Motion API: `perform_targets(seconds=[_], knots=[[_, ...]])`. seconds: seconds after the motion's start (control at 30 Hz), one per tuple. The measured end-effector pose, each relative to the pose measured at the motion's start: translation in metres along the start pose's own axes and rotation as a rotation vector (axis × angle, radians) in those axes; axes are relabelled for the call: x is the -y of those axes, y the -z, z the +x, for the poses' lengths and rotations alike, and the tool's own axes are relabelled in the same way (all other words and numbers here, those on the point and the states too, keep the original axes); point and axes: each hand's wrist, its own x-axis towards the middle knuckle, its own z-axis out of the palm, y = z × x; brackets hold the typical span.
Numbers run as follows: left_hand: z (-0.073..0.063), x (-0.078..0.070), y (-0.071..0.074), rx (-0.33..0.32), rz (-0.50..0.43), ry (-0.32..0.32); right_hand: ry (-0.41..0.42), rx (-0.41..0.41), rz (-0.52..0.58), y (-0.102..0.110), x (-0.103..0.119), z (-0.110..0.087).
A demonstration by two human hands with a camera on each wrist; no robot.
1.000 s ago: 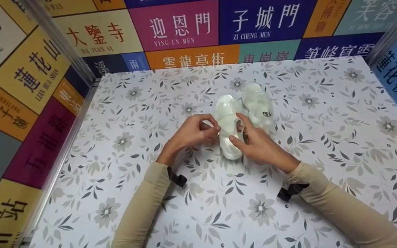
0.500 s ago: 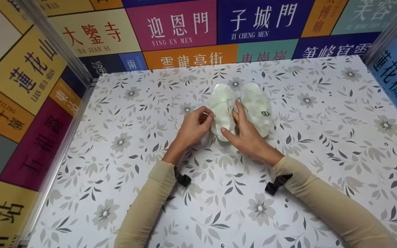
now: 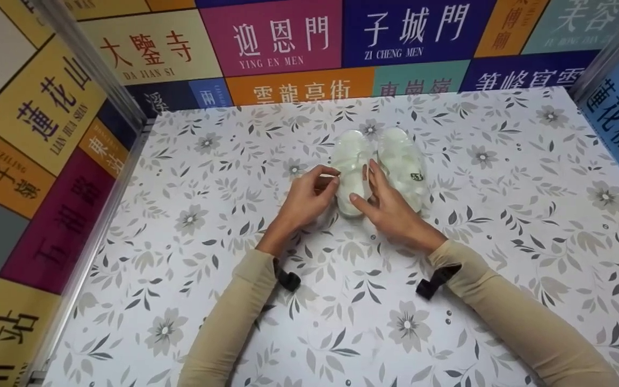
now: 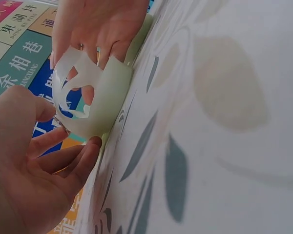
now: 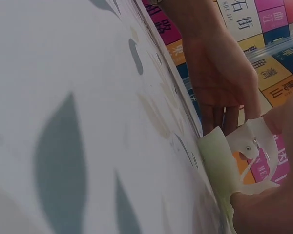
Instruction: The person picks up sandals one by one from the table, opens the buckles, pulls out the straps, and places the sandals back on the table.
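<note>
A pale green translucent sandal (image 3: pixel 351 174) lies between my hands, toe pointing away from me. Its mate (image 3: pixel 405 166), marked with a small dark patch, lies right alongside it. My left hand (image 3: pixel 309 196) pinches the near sandal's strap at its left side, by a small metal buckle (image 4: pixel 62 125). My right hand (image 3: pixel 395 215) holds the same sandal from the right, thumb at the heel and fingers by the strap. In the left wrist view the sandal's heel (image 4: pixel 112 92) faces the camera. The strap's far end is partly hidden by fingers.
A white tabletop (image 3: pixel 481 215) with a grey leaf and flower print lies under everything. Coloured panels (image 3: pixel 277 40) with large characters stand along its back and sides. Each wrist wears a small black camera (image 3: pixel 288 280).
Both hands have slid the left sandal away from me, so that it now lies level with its mate. The other sandal has stayed in place.
</note>
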Motion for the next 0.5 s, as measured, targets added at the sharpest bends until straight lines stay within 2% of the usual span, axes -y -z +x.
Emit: perform_targets(seconds=[0.13,0.33,0.5], knots=[[-0.0021,0.0004,0.0013,0.007,0.013,0.006,0.012,0.018,0.019,-0.0003,-0.0007,0.0002],[-0.0031,-0.0015,0.0031,0.007,0.019,0.020,0.005,0.012,-0.009,0.0006,-0.0002,-0.0008],[-0.0025,-0.0066,0.0079,-0.026,0.004,0.026,0.007,-0.001,-0.017,0.0051,0.0074,-0.0019]])
